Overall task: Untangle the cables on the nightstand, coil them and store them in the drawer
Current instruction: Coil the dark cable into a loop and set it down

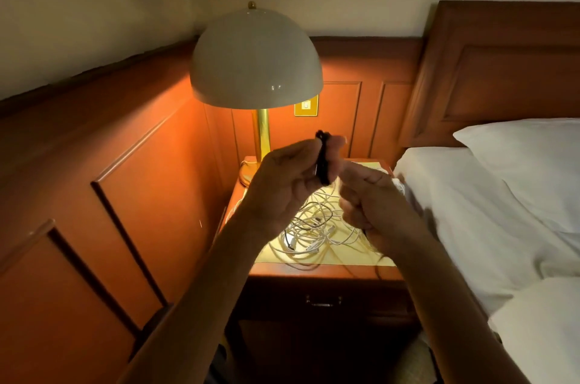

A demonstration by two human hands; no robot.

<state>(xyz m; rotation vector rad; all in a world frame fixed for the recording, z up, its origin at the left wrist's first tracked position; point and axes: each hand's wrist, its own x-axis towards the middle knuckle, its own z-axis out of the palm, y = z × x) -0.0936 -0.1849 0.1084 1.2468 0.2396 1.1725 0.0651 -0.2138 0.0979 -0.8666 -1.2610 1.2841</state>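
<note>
Pinching black coil [322,164] (2 hands [282,186] raised)

The wooden nightstand [314,270] stood beside the bed. It had a yellow top [351,258] that glowed in the light. 1 lamp [255,60] stood on the back left corner on its gold foot [248,175]. A messy heap of white cables [310,226] lay in the middle of the top. 1 dark cable [326,214] looped through the heap. In front, 1 drawer [323,300] was shut.
</note>
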